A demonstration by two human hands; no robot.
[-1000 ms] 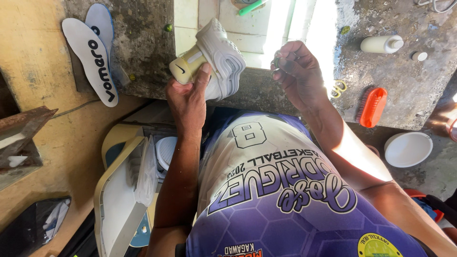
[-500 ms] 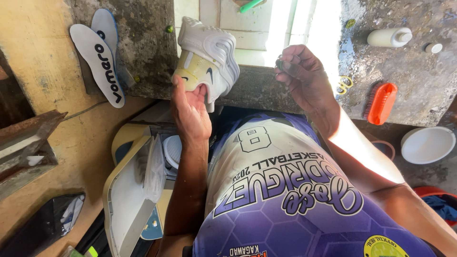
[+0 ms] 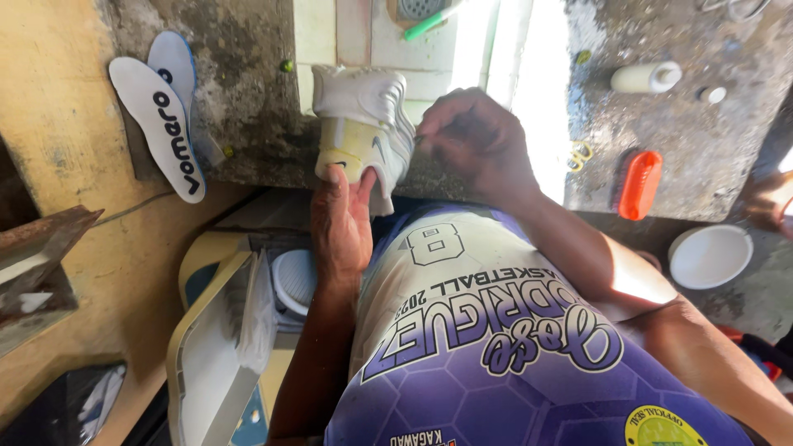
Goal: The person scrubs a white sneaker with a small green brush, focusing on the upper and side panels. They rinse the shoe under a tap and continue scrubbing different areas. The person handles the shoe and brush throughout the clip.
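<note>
A white sneaker (image 3: 363, 116) with a yellowish heel rests on the edge of a rough concrete counter (image 3: 248, 91). My left hand (image 3: 340, 223) grips it from below at the heel. My right hand (image 3: 475, 140) is closed right beside the shoe's side, fingers pinched together at its edge; whatever small thing it may hold is hidden. Both arms reach over my purple and white jersey.
Two white insoles (image 3: 161, 111) lean on the counter at the left. An orange brush (image 3: 638, 183), a white bottle (image 3: 646, 78) and a green stick (image 3: 429, 21) lie on the counter. A white bowl (image 3: 709, 256) sits lower right. A yellow-rimmed container (image 3: 215, 347) stands lower left.
My right hand has moved left from open air to the side of the sneaker. The left hand kept hold of the shoe, which now sits lower against the counter edge.
</note>
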